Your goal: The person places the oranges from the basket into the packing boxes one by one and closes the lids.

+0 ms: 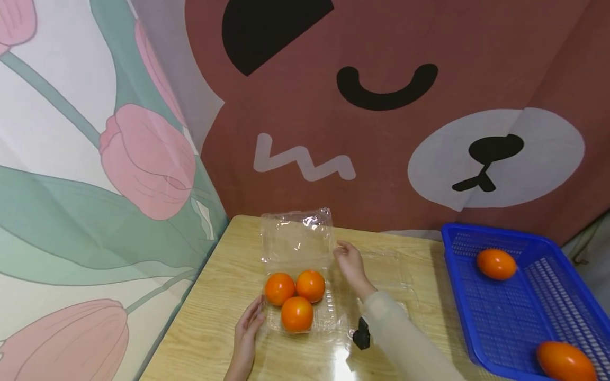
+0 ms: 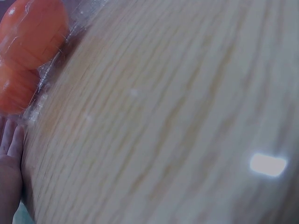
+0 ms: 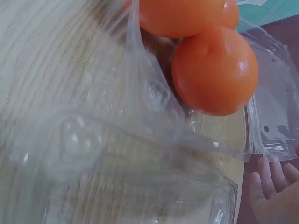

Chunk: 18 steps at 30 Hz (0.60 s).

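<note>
Three oranges [image 1: 297, 314] sit in the base of a clear plastic clamshell box [image 1: 328, 316], whose lid [image 1: 296, 241] stands raised at the back. My left hand [image 1: 245, 333] is at the box's left side, fingers loosely extended near its edge; in the left wrist view, those fingers [image 2: 17, 142] lie close below the wrapped-looking plastic and oranges [image 2: 35, 35]. At the lid's right edge is my right hand [image 1: 351, 266]. In the right wrist view, its fairly straight fingertips [image 3: 264, 168] touch or nearly touch the lid's edge [image 3: 275, 100].
Another clear plastic box [image 1: 388, 267] lies to the right, partly behind the right forearm. Near it is a small black object [image 1: 361, 334]. A blue basket [image 1: 505, 323] with two oranges [image 1: 496, 264] stands at the right. A printed curtain [image 1: 381, 201] hangs behind the wooden table [image 1: 214, 280].
</note>
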Each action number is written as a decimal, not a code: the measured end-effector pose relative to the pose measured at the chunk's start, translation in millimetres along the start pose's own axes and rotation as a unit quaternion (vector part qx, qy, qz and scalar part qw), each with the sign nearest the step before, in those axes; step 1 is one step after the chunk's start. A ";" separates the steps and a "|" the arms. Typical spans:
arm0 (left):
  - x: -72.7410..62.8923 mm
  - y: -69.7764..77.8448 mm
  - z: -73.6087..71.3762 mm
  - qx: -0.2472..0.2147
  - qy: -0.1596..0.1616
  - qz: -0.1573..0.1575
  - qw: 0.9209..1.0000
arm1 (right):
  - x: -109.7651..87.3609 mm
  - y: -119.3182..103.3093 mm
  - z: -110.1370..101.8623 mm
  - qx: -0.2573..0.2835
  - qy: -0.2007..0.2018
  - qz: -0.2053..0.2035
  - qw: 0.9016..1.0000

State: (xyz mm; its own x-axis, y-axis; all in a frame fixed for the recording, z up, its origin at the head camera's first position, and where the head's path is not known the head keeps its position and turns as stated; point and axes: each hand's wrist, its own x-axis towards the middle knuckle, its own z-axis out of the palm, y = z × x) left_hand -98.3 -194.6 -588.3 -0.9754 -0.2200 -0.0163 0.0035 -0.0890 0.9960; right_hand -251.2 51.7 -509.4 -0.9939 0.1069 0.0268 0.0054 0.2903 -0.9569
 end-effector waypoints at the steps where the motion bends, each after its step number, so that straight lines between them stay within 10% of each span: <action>1: 0.2 0.1 -0.1 0.001 0.000 -0.002 1.000 | -0.4 -0.3 -0.6 -0.007 -0.002 -0.005 1.000; 18: 1.2 2.5 0.6 0.006 0.001 -0.017 1.000 | -9.6 -20.8 -32.2 -0.026 -0.036 -0.170 0.984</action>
State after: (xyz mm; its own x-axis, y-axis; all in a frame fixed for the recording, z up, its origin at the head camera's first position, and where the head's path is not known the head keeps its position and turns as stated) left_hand -99.6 -194.4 -585.8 -0.9743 -0.2196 -0.0505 -0.0327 -0.0840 0.9959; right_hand -238.2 75.3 -480.5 -0.9444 -0.0729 0.3206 -0.3254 0.3469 -0.8797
